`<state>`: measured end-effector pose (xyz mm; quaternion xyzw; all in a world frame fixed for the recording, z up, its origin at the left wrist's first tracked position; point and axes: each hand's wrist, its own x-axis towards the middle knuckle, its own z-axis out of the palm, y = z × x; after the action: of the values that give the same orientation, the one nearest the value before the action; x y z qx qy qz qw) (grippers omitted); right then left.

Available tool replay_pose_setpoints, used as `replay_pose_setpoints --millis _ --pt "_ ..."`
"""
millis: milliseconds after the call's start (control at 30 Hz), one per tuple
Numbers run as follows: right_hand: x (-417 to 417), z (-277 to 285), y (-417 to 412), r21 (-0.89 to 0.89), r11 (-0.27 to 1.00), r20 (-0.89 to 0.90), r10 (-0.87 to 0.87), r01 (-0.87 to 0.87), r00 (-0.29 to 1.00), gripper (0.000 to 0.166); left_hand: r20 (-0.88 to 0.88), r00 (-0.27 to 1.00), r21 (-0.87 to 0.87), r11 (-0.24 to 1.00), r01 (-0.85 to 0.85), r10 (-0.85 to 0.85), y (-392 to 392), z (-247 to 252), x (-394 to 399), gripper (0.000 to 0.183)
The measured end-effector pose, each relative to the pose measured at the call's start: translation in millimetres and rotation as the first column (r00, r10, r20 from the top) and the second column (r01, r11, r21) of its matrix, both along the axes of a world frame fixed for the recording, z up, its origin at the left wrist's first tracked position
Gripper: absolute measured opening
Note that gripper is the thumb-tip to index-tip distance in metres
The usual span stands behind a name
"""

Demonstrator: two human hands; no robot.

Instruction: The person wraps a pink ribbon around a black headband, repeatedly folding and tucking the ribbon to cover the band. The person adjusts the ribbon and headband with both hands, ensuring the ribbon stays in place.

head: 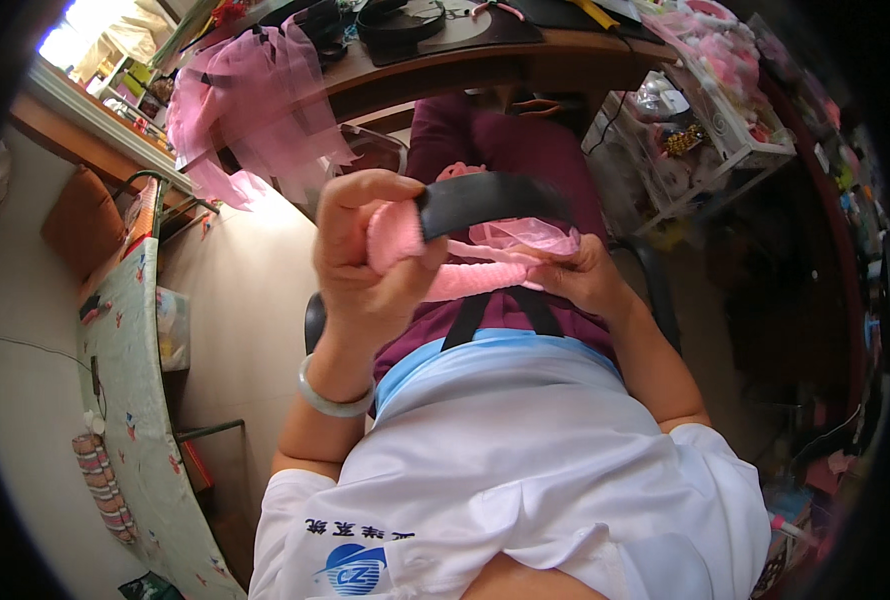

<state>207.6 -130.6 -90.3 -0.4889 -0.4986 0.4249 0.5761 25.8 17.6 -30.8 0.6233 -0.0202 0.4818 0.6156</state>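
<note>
My left hand, with a pale bangle on the wrist, grips one end of a curved black band together with a ribbed pink fabric piece. The band arches to the right above my lap. Between thumb and fingers, my right hand pinches the other end of the ribbed pink fabric, beside sheer pink tulle. Another pink piece lies behind the black band, partly hidden by it. Two black straps hang over my waist below the hands.
A wooden desk with black bands and pink-handled pliers stands ahead. Pink tulle drapes off its left side. At right is a white rack with pink fluffy items; at left, a cloth-covered table.
</note>
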Motion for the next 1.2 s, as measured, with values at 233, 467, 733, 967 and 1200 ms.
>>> replay_pose_setpoints --millis 233,467,733,967,1200 --pt "34.6 -8.7 61.9 0.124 0.973 -0.144 -0.174 0.193 0.974 0.030 -0.342 0.805 -0.033 0.862 0.505 -0.485 -2.4 18.4 1.4 0.038" --pt "53.6 117.5 39.4 0.434 0.867 0.138 -0.331 0.244 0.933 0.033 -0.491 0.672 -0.318 0.832 0.455 -0.555 0.9 30.5 -2.2 0.054" --pt "27.0 142.5 -41.0 0.272 0.955 0.648 -0.271 0.117 0.712 0.026 -0.607 0.674 -0.104 0.883 0.457 -0.421 9.2 17.8 1.7 0.044" --pt "29.8 96.5 -32.8 -0.229 0.960 0.573 0.268 -0.163 0.774 0.044 -0.600 0.786 -0.043 0.987 0.153 -0.148 2.2 19.4 -2.8 0.045" --pt "-22.8 57.0 22.8 -0.100 0.979 -0.338 0.136 -0.180 0.931 0.028 -0.558 0.827 0.009 0.996 0.083 -0.064 -5.3 19.3 -12.1 0.048"
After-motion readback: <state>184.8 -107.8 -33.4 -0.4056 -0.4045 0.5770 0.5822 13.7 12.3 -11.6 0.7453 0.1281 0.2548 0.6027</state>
